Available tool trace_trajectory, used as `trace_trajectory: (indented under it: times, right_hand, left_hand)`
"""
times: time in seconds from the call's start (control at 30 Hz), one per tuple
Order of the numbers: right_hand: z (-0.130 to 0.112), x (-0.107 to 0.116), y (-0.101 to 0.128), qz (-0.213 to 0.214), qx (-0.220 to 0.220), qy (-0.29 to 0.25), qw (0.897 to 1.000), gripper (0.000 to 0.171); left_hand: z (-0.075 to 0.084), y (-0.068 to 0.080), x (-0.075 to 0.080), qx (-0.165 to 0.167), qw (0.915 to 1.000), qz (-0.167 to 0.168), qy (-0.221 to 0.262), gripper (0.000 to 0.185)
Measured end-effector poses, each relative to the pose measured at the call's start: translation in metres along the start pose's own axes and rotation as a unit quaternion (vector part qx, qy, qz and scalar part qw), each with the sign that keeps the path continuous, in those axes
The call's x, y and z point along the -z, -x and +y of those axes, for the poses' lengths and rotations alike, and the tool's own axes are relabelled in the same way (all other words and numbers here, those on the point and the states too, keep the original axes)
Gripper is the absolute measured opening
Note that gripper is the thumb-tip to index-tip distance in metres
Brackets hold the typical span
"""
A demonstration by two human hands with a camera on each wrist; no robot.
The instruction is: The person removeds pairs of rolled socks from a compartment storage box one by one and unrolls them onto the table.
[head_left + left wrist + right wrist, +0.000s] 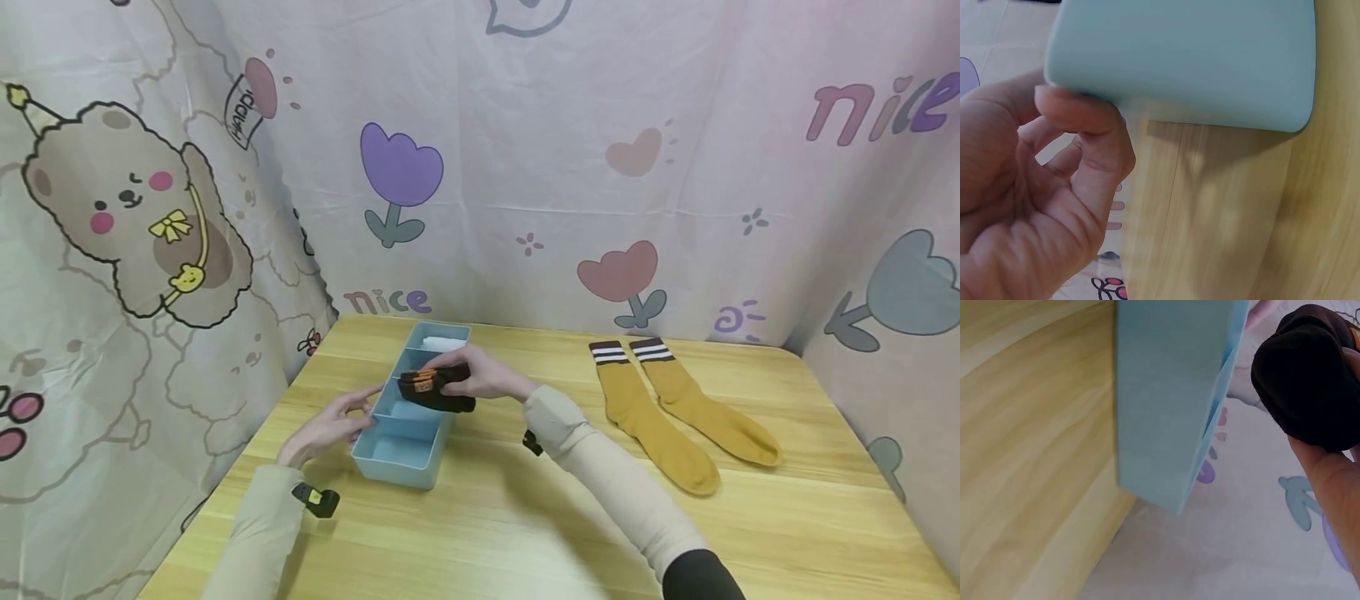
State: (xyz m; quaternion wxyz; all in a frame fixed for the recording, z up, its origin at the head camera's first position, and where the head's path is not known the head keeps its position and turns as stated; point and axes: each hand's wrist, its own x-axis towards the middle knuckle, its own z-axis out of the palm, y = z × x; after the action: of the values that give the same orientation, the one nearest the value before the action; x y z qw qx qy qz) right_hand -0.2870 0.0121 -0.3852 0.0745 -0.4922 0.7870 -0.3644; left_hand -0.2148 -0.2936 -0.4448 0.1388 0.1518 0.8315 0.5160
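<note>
A light blue divided storage box [401,481] stands on the table, left of centre. My right hand [483,373] holds a folded black bundle of socks [444,400] with an orange patch, above the box's middle compartment. In the right wrist view the rounded black fabric of the socks [1310,381] lies between thumb and fingers, beside and apart from the box [1160,400]. With loosely bent fingers, my left hand [330,427] touches the box's left side near the rim. In the left wrist view its thumb [1079,111] meets the corner of the box [1191,56].
In the box's far compartment lies a white rolled item [442,343]. Two mustard yellow socks [645,425] with striped black-and-white cuffs lie flat on the wooden table [480,525] at the right. A printed curtain [525,167] hangs behind the table and along its sides.
</note>
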Motion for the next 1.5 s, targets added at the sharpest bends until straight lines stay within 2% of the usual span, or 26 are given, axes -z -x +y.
trace_trajectory:
  times: [0.27,0.53,0.6,0.67,0.73,0.83,0.87,0.93,1.03,1.13,1.2,1.3,1.43,1.5]
  right_hand:
    - [0.018,-0.005,0.033,-0.009,-0.009,-0.025,1.000,0.040]
    - [0.040,-0.017,0.074,-0.022,-0.059,-0.069,0.996,0.043]
    - [0.045,-0.019,0.084,-0.018,-0.068,-0.073,0.995,0.044]
    - [0.050,-0.020,0.092,-0.012,-0.072,-0.075,0.995,0.042]
    - [0.055,-0.020,0.099,-0.004,-0.081,-0.067,0.994,0.040]
    - [0.062,-0.019,0.109,0.010,-0.100,-0.061,0.993,0.039]
    - [0.065,-0.019,0.111,0.015,-0.106,-0.062,0.992,0.038]
    - [0.069,-0.017,0.116,0.024,-0.116,-0.063,0.991,0.038]
    - [0.074,-0.013,0.122,0.036,-0.131,-0.064,0.989,0.038]
    - [0.077,-0.009,0.128,0.042,-0.149,-0.058,0.986,0.037]
    - [0.079,-0.007,0.131,0.043,-0.159,-0.054,0.985,0.038]
    - [0.083,-0.006,0.135,0.044,-0.165,-0.049,0.984,0.038]
    - [0.086,-0.005,0.140,0.054,-0.173,-0.042,0.983,0.035]
    - [0.087,-0.004,0.142,0.057,-0.176,-0.049,0.982,0.031]
  left_hand:
    - [-0.003,0.004,0.004,0.009,0.9999,0.002,-0.007,0.070]
    - [-0.004,0.006,0.003,0.028,0.9996,0.007,-0.006,0.073]
    - [0.000,0.007,0.001,0.040,0.9988,0.022,-0.019,0.073]
    - [0.007,0.006,-0.003,0.040,0.9958,0.051,-0.065,0.071]
    - [0.020,0.006,-0.011,0.037,0.9838,0.095,-0.147,0.068]
    - [0.047,0.003,-0.031,0.016,0.9523,0.167,-0.255,0.065]
    - [0.057,0.001,-0.040,0.003,0.9433,0.188,-0.273,0.064]
    - [0.076,-0.004,-0.061,-0.040,0.9359,0.211,-0.280,0.063]
    - [0.096,-0.013,-0.097,-0.110,0.9413,0.203,-0.246,0.061]
    - [0.103,-0.025,-0.131,-0.142,0.9530,0.163,-0.213,0.058]
    - [0.105,-0.033,-0.152,-0.129,0.9638,0.131,-0.193,0.061]
    - [0.102,-0.050,-0.175,-0.104,0.9700,0.105,-0.193,0.067]
    - [0.092,-0.075,-0.193,-0.072,0.9716,0.115,-0.193,0.068]
    - [0.087,-0.085,-0.198,-0.063,0.9748,0.126,-0.173,0.063]
